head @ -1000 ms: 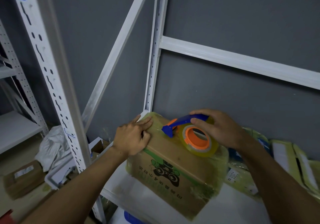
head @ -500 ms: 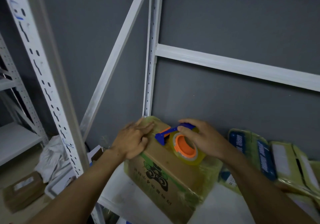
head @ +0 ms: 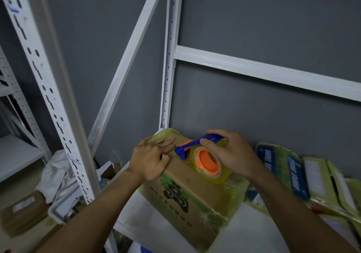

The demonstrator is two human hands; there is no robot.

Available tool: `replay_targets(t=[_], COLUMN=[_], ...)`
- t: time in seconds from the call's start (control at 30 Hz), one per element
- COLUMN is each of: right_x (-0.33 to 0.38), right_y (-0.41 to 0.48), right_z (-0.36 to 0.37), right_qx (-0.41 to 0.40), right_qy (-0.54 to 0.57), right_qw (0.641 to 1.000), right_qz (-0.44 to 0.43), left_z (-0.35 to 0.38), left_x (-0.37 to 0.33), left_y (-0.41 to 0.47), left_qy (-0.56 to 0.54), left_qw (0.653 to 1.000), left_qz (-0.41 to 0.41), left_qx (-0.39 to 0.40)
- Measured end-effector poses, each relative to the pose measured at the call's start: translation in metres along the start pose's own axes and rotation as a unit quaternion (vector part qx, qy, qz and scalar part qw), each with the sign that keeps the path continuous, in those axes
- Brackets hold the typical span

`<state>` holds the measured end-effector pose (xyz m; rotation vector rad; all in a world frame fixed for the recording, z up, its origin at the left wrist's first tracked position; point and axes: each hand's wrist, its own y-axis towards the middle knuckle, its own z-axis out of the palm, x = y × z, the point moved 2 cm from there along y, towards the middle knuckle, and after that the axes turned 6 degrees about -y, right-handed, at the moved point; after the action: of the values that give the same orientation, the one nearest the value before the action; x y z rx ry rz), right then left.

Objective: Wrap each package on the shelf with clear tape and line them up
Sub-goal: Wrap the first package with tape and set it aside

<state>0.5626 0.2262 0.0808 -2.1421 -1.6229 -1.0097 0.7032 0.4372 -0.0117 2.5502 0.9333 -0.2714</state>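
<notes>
A brown cardboard box (head: 187, 196) with a green and black print stands on the white shelf (head: 246, 231), partly covered in clear yellowish tape. My left hand (head: 151, 159) lies on the box's top left corner, fingers flat on the taped edge. My right hand (head: 227, 152) grips a tape dispenser (head: 207, 160) with a blue handle, orange core and a roll of clear tape. The dispenser rests on the box's top, its blue blade end close to my left fingers.
Several tape-wrapped packages (head: 304, 180) with blue labels lean against the grey wall at the right. A white upright post (head: 168, 63) stands right behind the box. Left of the shelf, lower down, lie a white bag (head: 56, 176) and a small brown box (head: 21, 211).
The view has shifted a little. My right hand and the dispenser have stayed on the box top near my left hand, which still presses the corner.
</notes>
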Motion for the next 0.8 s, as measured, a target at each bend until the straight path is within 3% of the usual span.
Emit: replay_targets(t=[0.43, 0.8], right_x=[-0.001, -0.008], right_y=[-0.009, -0.016], right_z=[-0.032, -0.014], right_qx=[-0.007, 0.024], right_qy=[-0.032, -0.016], right_qw=[0.999, 1.000], right_qz=[0.008, 0.009], left_z=[0.002, 0.004], left_x=[0.003, 0.020], left_y=[0.004, 0.011], left_qy=[-0.006, -0.001], left_qw=[1.000, 0.999], left_qz=[-0.008, 0.019], left_qx=[0.004, 0.031])
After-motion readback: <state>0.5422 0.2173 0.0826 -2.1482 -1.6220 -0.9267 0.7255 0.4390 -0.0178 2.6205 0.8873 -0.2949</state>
